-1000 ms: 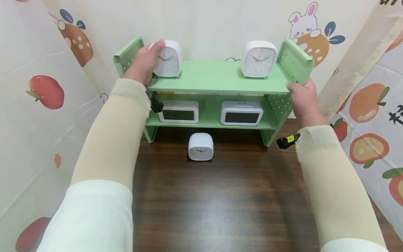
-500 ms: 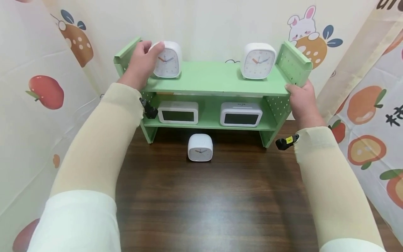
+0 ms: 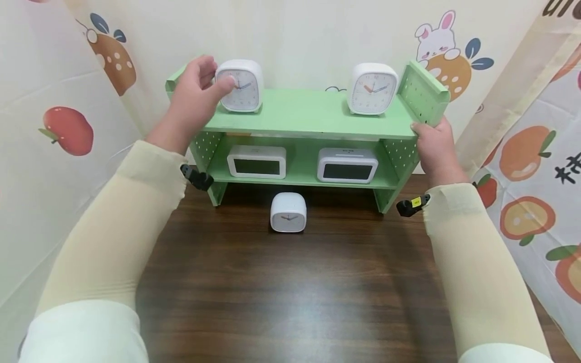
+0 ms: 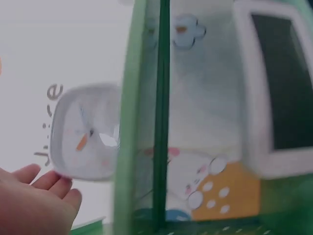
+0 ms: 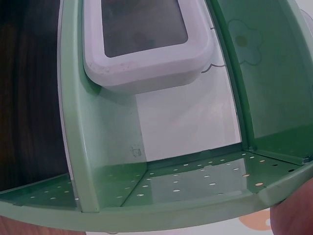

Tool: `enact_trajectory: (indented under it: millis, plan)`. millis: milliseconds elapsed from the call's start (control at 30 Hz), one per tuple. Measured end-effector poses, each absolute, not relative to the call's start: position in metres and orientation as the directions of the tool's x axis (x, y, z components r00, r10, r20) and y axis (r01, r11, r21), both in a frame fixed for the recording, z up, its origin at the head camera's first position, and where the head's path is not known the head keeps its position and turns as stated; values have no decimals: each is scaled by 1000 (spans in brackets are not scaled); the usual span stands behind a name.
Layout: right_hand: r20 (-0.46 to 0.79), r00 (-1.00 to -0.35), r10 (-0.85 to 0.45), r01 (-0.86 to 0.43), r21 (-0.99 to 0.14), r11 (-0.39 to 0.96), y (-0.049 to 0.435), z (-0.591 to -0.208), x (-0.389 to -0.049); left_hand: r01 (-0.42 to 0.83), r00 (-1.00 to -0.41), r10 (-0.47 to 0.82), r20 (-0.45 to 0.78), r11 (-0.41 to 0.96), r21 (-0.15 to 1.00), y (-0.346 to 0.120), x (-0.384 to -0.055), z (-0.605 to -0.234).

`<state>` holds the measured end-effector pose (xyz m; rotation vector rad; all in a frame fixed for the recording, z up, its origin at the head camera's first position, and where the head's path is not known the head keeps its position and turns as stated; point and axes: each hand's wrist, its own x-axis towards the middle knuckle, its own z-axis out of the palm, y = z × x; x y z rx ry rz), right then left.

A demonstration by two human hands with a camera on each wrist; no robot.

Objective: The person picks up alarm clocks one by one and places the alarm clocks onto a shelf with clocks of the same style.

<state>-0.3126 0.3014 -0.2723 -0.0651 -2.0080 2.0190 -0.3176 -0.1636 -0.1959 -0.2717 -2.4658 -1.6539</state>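
A white analog alarm clock point(image 3: 247, 93) with an orange hour hand stands upright at the left end of the green shelf's point(image 3: 304, 113) top board. My left hand point(image 3: 192, 96) is just left of it with loosely parted fingers, the thumb overlapping the dial in the head view. In the left wrist view its fingertips are right at the edge of the clock point(image 4: 85, 142). My right hand point(image 3: 438, 148) grips the right side panel of the shelf, thumb at the front edge and the other fingers hidden behind. A matching analog clock point(image 3: 373, 89) stands at the top right.
Two white digital clocks, one left point(image 3: 256, 162) and one right point(image 3: 347, 165), stand on the lower board. A third white analog clock point(image 3: 288, 213) sits on the dark wooden floor point(image 3: 290, 287) in front. Fruit-printed curtains point(image 3: 522, 151) enclose the sides and back.
My left hand has let go of the top-left clock and drawn back to the left, its fingers opening. The clock stays in place. My right hand keeps its grip on the side panel.
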Motion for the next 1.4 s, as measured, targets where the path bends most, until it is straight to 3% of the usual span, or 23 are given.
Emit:
enact_trajectory:
  millis: [367, 633, 967, 1400]
  plan:
    - [157, -959, 236, -161, -987, 6, 302, -272, -313, 421, -892, -51, 449, 267, 867, -159, -281, -266]
    - [176, -954, 242, -182, -983, -5, 301, -275, -314, 500, -856, -21, 516, 216, 838, -153, -260, -310]
    - [160, -955, 250, -164, -986, 7, 303, -274, -314, 495, -868, 127, 480, 140, 857, -139, -248, -358]
    - [170, -957, 233, -173, -985, 10, 303, -274, -315, 330, -936, 217, 277, 265, 906, -120, -250, -405]
